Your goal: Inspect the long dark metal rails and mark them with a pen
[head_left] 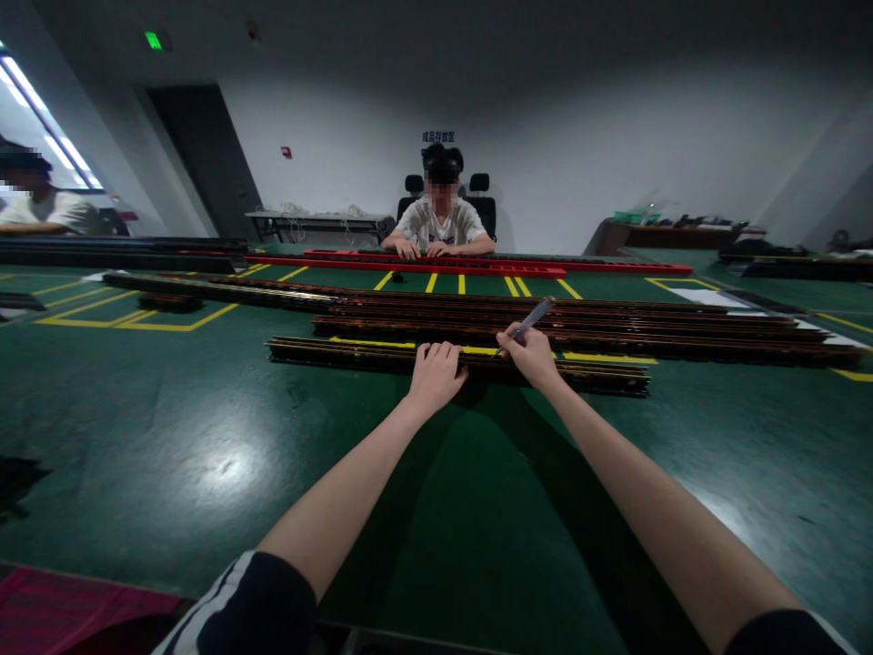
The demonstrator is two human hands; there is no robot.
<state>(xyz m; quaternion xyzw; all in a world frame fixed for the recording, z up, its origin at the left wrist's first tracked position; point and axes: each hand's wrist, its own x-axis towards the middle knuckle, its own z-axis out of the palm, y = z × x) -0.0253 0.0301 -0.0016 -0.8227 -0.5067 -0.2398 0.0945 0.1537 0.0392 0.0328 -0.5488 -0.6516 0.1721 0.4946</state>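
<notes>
My left hand (436,371) rests palm down with curled fingers on the nearest long dark rail (327,352), which lies across the green floor in front of me. My right hand (530,355) grips a slim pen-like tool (532,318), its tip touching the top of the same rail just right of my left hand. Both arms are stretched forward from the bottom of the view.
Several more long dark rails (614,329) lie stacked behind the near one. Long red rails (477,266) lie farther back, where a seated person (440,223) rests both hands on them. Another person (41,205) sits at far left. Yellow lines (136,320) mark the green floor.
</notes>
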